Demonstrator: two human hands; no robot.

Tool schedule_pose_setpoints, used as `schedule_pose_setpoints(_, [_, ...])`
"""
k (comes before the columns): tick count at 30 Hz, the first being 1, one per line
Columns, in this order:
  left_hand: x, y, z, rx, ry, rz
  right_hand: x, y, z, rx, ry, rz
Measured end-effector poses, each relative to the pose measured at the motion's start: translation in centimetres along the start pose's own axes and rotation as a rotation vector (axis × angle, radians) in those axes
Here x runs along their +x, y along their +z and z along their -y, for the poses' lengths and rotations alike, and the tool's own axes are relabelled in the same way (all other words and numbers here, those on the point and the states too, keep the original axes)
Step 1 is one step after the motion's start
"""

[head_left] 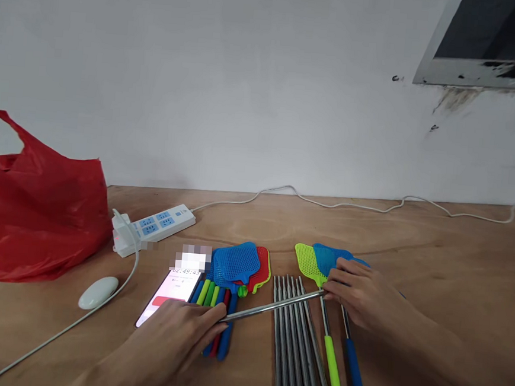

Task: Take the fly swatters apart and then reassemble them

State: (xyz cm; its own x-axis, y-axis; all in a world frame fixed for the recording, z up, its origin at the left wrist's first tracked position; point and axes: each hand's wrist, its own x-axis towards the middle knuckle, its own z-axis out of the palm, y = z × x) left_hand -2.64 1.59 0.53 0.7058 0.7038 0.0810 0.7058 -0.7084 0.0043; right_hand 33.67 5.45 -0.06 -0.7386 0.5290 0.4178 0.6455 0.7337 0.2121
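Observation:
My left hand (pixel 179 335) pinches the left end of a metal rod (pixel 270 307). At the other end of this rod, my right hand (pixel 361 293) has its fingers closed. The rod slants across several metal rods (pixel 290 338) lying side by side on the table. Beneath and beside my right hand are a yellow-green fly swatter (pixel 309 261) and a blue fly swatter (pixel 324 258), with coloured grips toward me. Near my left hand lie several coloured handles (pixel 224 339), partly hidden by it. Behind them is a pile of blue, red and yellow-green swatter heads (pixel 236 264).
A lit phone (pixel 174 287) lies left of the handles. Farther left are a white mouse-shaped object (pixel 98 292), a white power strip (pixel 159 227) with a cable, and a red plastic bag (pixel 37 211). The wooden table (pixel 457 262) meets a pale wall.

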Motion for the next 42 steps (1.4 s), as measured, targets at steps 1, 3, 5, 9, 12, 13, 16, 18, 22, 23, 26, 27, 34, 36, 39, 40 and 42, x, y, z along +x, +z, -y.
schedule_pose_setpoints(1, [-0.1, 0.1, 0.1, -0.016, 0.000, -0.002, -0.2, 0.0, -0.1, -0.007, -0.007, 0.001])
schedule_pose_setpoints(3, [-0.1, 0.2, 0.1, -0.037, -0.004, -0.020, -0.4, 0.0, 0.0, -0.025, -0.020, -0.006])
schedule_pose_setpoints(5, [-0.1, 0.2, 0.2, -0.052, -0.006, -0.043, -0.5, -0.1, 0.2, -0.032, -0.026, -0.007])
schedule_pose_setpoints(9, [-0.5, 0.0, 0.9, -0.099, 0.014, -0.109, -1.2, -0.3, 0.1, 0.023, 0.059, 0.069])
schedule_pose_setpoints(12, [-0.9, 0.0, 1.5, -0.128, 0.028, -0.120, -1.8, -0.6, 0.1, 0.084, 0.137, 0.176])
schedule_pose_setpoints(13, [-0.9, 0.0, 1.5, -0.125, 0.030, -0.122, -1.8, -0.7, 0.3, 0.091, 0.146, 0.194])
schedule_pose_setpoints(16, [0.0, -0.2, 0.7, -0.127, 0.041, -0.109, -0.7, -0.9, 1.8, 0.087, 0.102, 0.152])
schedule_pose_setpoints(18, [1.0, -0.3, -0.4, -0.157, 0.050, -0.028, 0.6, -0.9, 3.5, 0.109, 0.011, 0.085])
schedule_pose_setpoints(22, [2.5, -0.1, -2.2, -0.141, 0.034, 0.089, 2.9, -0.4, 6.2, 0.079, -0.058, -0.020])
schedule_pose_setpoints(23, [2.6, 0.0, -2.3, -0.151, 0.015, 0.096, 3.1, -0.2, 6.5, 0.085, -0.049, -0.033])
schedule_pose_setpoints(26, [2.4, 0.5, -2.3, -0.199, -0.019, 0.124, 3.0, 0.3, 6.6, 0.115, -0.029, -0.035])
schedule_pose_setpoints(27, [2.2, 0.5, -2.2, -0.211, -0.024, 0.133, 2.8, 0.5, 6.5, 0.121, -0.022, -0.028])
schedule_pose_setpoints(34, [1.9, -0.1, -2.4, -0.238, -0.070, 0.137, 2.6, 0.2, 5.9, 0.118, -0.004, 0.038])
schedule_pose_setpoints(36, [2.0, -0.1, -2.5, -0.235, -0.066, 0.141, 2.6, -0.1, 5.8, 0.103, -0.049, 0.044])
schedule_pose_setpoints(39, [2.1, 0.3, -2.7, -0.206, -0.051, 0.142, 2.6, -0.1, 5.9, 0.058, -0.103, 0.051])
schedule_pose_setpoints(40, [2.1, 0.5, -2.8, -0.201, -0.048, 0.141, 2.5, 0.0, 6.0, 0.043, -0.105, 0.054])
schedule_pose_setpoints(42, [2.2, 0.7, -3.0, -0.201, -0.046, 0.135, 2.4, 0.3, 6.1, 0.027, -0.091, 0.059])
